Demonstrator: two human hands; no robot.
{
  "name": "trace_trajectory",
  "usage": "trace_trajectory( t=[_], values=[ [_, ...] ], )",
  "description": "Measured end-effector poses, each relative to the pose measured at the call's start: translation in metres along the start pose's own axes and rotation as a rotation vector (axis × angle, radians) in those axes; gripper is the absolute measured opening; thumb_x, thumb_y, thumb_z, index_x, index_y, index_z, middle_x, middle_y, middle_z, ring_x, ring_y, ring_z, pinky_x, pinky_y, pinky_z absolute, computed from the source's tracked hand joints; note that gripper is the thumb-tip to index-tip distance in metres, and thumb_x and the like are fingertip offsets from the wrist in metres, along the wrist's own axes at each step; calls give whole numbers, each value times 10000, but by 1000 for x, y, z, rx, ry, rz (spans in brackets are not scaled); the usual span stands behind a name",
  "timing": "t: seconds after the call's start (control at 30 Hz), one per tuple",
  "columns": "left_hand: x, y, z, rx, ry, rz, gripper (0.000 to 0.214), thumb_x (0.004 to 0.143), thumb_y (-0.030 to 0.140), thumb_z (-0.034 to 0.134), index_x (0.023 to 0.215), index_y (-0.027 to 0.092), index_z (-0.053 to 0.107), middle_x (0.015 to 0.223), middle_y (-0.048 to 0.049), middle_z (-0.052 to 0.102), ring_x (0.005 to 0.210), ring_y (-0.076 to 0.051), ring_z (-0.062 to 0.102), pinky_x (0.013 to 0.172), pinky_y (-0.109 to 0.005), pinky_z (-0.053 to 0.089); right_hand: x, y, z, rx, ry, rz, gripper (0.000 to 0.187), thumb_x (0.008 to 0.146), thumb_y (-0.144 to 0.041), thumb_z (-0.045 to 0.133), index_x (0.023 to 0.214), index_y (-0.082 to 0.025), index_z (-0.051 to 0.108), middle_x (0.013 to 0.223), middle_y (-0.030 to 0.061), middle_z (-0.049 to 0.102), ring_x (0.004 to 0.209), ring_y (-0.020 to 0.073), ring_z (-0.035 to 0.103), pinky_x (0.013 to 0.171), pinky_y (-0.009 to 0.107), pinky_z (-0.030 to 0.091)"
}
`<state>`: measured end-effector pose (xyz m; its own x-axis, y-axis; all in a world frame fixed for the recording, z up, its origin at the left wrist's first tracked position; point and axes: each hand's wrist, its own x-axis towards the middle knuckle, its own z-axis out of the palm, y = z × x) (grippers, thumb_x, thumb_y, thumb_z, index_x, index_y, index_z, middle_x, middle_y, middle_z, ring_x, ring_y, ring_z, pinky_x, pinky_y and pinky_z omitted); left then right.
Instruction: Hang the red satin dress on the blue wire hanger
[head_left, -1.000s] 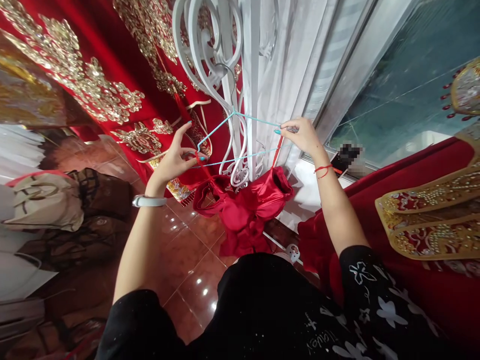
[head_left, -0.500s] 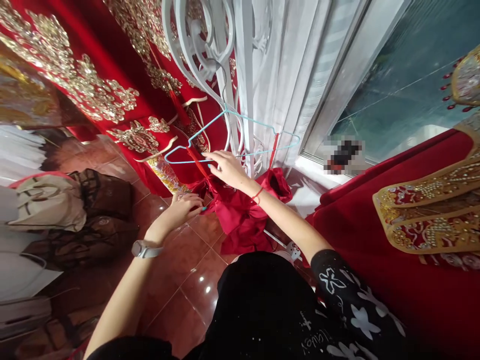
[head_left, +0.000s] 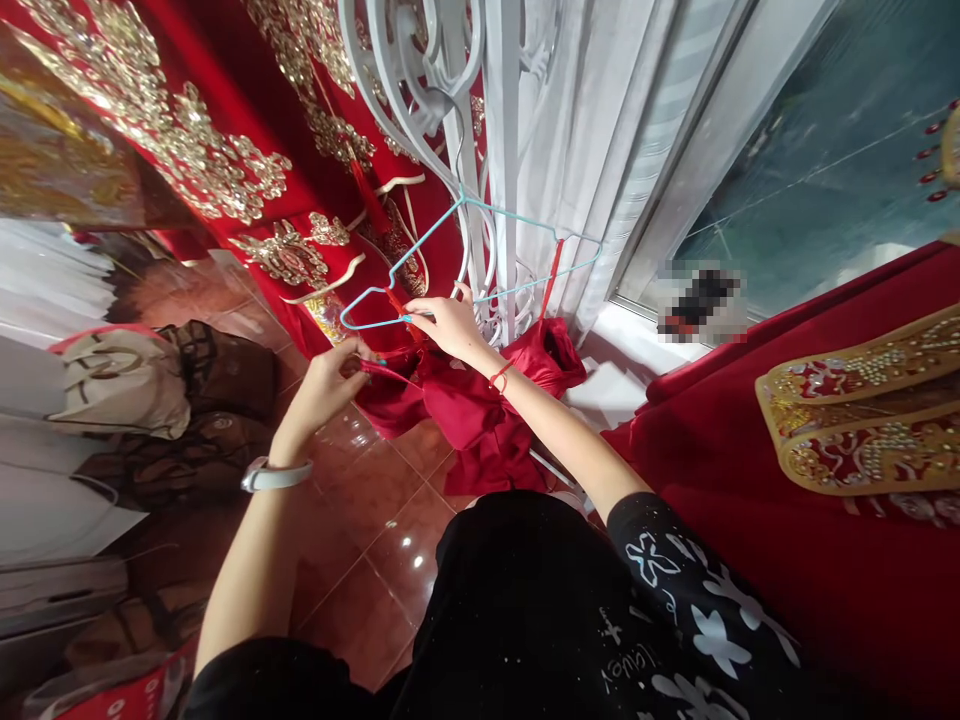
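Note:
A light blue wire hanger (head_left: pixel 480 262) hangs by its hook from a white ornate metal stand (head_left: pixel 442 120). A red satin garment (head_left: pixel 487 400) hangs from it by thin red straps. My right hand (head_left: pixel 442 325) pinches the hanger's lower bar near its left end, where a strap sits. Just below and to the left, my left hand (head_left: pixel 326 385) is closed on a thin red strap (head_left: pixel 390 372) of the garment. A white watch is on my left wrist and a red string is on my right wrist.
Red cloth with gold embroidery (head_left: pixel 187 150) hangs at the left, and more red embroidered fabric (head_left: pixel 847 430) lies at the right. White curtains (head_left: pixel 585 130) and a glass window (head_left: pixel 810 170) stand behind the stand. Bags and white garments (head_left: pixel 112 390) crowd the left over a glossy brown tiled floor (head_left: pixel 375 530).
My right hand left the hanger's right end and crossed to its left end. My left hand dropped from the hanger, then took hold of a red strap below it.

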<state>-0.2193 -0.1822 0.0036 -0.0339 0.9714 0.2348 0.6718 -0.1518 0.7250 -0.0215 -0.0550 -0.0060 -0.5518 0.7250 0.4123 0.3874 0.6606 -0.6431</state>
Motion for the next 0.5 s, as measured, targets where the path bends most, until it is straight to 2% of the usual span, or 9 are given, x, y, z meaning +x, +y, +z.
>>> trace_trajectory(
  t=[0.1,0.17,0.37,0.43,0.5],
  values=[
    [8,0,8,-158,432,-1,296,693,272,700,907,215,504,956,-41,627,847,-158,611,656,-261,563,-5,-1,-4,-30,-3,-1,214,1065,-271,606,1108,-274,816,1031,6,842,963,189,760,1223,489,288],
    [14,-1,9,-233,611,-24,385,685,254,758,968,205,502,1049,-58,623,914,-164,633,660,-268,608,-7,-3,-6,-55,-11,2,216,1063,-271,613,1129,-257,819,997,13,842,906,177,752,1227,479,257],
    [28,1,-5,-191,664,-80,198,784,94,657,943,168,565,1006,-48,641,822,-127,651,667,-278,654,-13,-7,-13,-76,-35,22,226,1059,-269,623,1148,-232,827,938,26,838,846,168,734,1192,449,247],
    [35,10,-7,-256,628,-20,216,800,97,673,958,179,550,1025,-50,647,852,-131,669,716,-291,664,-14,-8,-14,-67,-40,17,229,1060,-275,621,1143,-235,831,945,25,839,853,174,736,1178,449,251],
    [45,24,-3,-243,541,81,257,804,95,697,996,188,553,1087,-68,660,1000,-159,680,806,-296,664,-14,-8,-12,-52,-32,6,224,1059,-264,620,1133,-248,831,1027,32,845,899,183,744,1170,455,250]
  ],
)
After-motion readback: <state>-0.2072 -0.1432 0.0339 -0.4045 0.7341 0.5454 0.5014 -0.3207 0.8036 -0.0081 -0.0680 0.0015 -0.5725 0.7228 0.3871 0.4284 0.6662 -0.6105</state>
